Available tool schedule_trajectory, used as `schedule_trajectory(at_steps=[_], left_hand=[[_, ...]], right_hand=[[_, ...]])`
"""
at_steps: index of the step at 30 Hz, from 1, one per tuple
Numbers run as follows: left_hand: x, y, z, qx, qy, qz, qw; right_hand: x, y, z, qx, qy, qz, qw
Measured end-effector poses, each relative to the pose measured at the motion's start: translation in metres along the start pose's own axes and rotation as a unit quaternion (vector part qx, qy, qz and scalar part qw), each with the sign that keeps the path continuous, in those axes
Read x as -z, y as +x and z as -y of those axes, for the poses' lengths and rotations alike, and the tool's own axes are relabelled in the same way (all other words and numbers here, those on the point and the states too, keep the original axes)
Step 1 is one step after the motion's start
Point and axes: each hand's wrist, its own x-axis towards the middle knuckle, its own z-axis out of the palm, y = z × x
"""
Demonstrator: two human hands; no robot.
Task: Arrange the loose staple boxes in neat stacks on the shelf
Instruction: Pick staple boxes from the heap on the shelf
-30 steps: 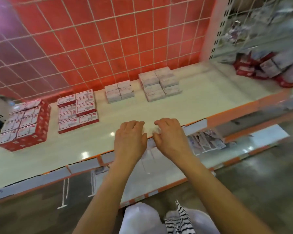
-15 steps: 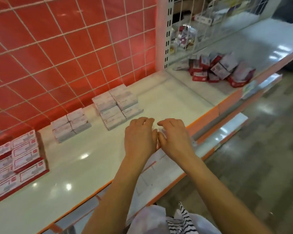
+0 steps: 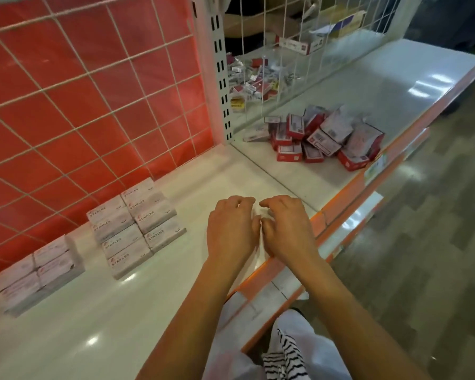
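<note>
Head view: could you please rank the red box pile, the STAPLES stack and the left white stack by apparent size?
1-2. Red box pile and STAPLES stack: they look about alike; the pile lies farther away, so I will not rank them.
3. Left white stack: smallest, partly blurred.

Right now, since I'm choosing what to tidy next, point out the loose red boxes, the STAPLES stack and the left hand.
loose red boxes (image 3: 324, 139): head view, box mid-pile.
STAPLES stack (image 3: 136, 227): head view, top face.
left hand (image 3: 232, 231): head view, back of hand.
</note>
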Motion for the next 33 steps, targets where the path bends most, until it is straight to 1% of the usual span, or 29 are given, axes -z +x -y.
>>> schedule_trajectory(at_steps=[4,9,13,16,19,21,22,24,25,27,29,31,33], left_hand=[[-0.011,0.033,-0.030,0.025,-0.021,-0.015,0.999],[-0.025,0.068,-0.064,0.027,-0.045,-0.046,0.998],[-0.032,0.090,-0.091,0.014,-0.066,-0.070,0.995],[-0.035,0.104,-0.112,-0.013,-0.104,-0.110,0.988],[-0.033,0.119,-0.134,-0.016,-0.115,-0.123,0.986],[-0.033,0.129,-0.143,-0.055,-0.114,-0.149,0.981],[-0.034,0.135,-0.146,-0.079,-0.119,-0.166,0.976],[-0.037,0.147,-0.150,-0.104,-0.120,-0.182,0.970],[-0.037,0.152,-0.153,-0.103,-0.106,-0.169,0.975],[-0.038,0.164,-0.158,-0.081,-0.066,-0.112,0.988],[-0.041,0.173,-0.160,-0.073,-0.044,-0.065,0.994],[-0.042,0.177,-0.161,-0.073,-0.032,-0.046,0.996],[-0.041,0.177,-0.161,-0.068,-0.042,-0.046,0.996]], right_hand=[[0.012,0.033,-0.034,0.021,-0.019,-0.013,1.000],[0.033,0.068,-0.076,0.036,0.014,-0.042,0.998],[0.054,0.090,-0.105,0.067,0.023,-0.086,0.994],[0.074,0.106,-0.121,0.053,0.046,-0.119,0.990],[0.094,0.120,-0.135,0.025,0.045,-0.171,0.984],[0.103,0.127,-0.146,-0.009,0.030,-0.188,0.982],[0.106,0.130,-0.152,-0.020,0.019,-0.182,0.983],[0.110,0.134,-0.162,-0.034,-0.003,-0.146,0.989],[0.112,0.135,-0.166,-0.033,-0.013,-0.129,0.991],[0.113,0.136,-0.172,-0.024,-0.022,-0.111,0.993],[0.114,0.137,-0.176,-0.029,-0.013,-0.092,0.995],[0.115,0.138,-0.177,-0.028,0.000,-0.066,0.997],[0.117,0.139,-0.177,-0.015,-0.002,-0.057,0.998]])
